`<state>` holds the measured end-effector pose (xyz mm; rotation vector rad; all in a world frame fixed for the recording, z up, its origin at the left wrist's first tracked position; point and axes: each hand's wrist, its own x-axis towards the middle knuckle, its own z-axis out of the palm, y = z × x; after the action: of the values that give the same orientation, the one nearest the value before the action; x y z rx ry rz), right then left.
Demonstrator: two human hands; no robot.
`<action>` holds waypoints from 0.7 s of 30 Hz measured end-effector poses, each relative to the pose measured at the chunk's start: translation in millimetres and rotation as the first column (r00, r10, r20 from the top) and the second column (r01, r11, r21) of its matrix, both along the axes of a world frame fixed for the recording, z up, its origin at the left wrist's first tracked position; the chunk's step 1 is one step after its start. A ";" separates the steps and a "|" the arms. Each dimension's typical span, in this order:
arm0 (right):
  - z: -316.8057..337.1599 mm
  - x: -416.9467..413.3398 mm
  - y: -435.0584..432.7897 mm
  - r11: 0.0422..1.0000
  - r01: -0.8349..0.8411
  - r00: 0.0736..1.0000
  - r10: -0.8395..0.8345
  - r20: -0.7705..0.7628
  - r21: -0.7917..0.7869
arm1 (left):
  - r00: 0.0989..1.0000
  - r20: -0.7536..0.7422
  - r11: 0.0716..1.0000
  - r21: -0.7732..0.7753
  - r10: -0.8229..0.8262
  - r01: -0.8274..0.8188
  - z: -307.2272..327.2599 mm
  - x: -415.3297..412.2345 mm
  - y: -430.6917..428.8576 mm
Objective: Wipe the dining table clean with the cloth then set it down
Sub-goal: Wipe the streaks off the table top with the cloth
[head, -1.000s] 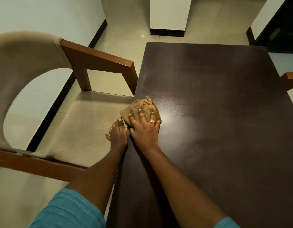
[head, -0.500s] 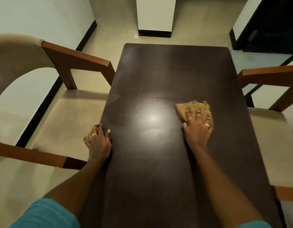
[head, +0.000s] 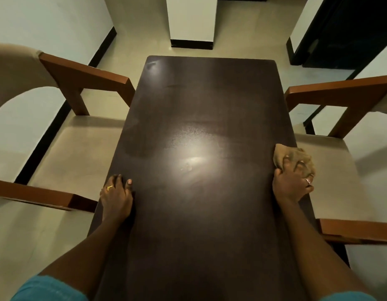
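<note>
We see the cloth (head: 293, 158) bunched at the dining table's (head: 199, 213) right edge, partly overhanging the right chair (head: 340, 170), the right hand (head: 293, 181) curled over it with fingers pressing it down. The left hand (head: 116, 197) lies flat, fingers loosely extended, on the left edge. Carried further, the cloth could slip off onto the seat. Half a second earlier it lay well inboard; the left hand has stayed put.

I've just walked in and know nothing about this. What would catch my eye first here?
A long dark dining table fills the middle, with a bright glare of light on its top. At its right edge the right hand presses a brown cloth, while the left hand rests flat on the left edge. Wooden-armed chairs flank both sides.
</note>
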<state>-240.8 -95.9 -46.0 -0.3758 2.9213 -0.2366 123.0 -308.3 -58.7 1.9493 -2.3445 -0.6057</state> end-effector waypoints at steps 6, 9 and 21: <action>-5.7 48.9 -32.5 1.000 0.010 0.999 -0.011 0.036 0.016 | 1.000 -0.012 1.000 0.015 0.007 -0.007 -0.9 22.8 -10.1; -6.8 88.1 -66.0 0.999 -0.043 0.998 0.042 0.044 0.019 | 1.000 -0.013 0.999 0.030 -0.017 0.018 -2.8 35.0 -18.0; -5.0 272.2 -219.1 0.883 -0.463 0.880 0.468 0.084 -0.079 | 0.981 -0.127 0.979 0.122 -0.147 0.162 -3.1 72.4 -37.8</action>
<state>31.4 -315.0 -51.1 -1.0248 2.6249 -0.2554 195.4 -346.1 -61.8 1.7352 -2.4560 -0.8819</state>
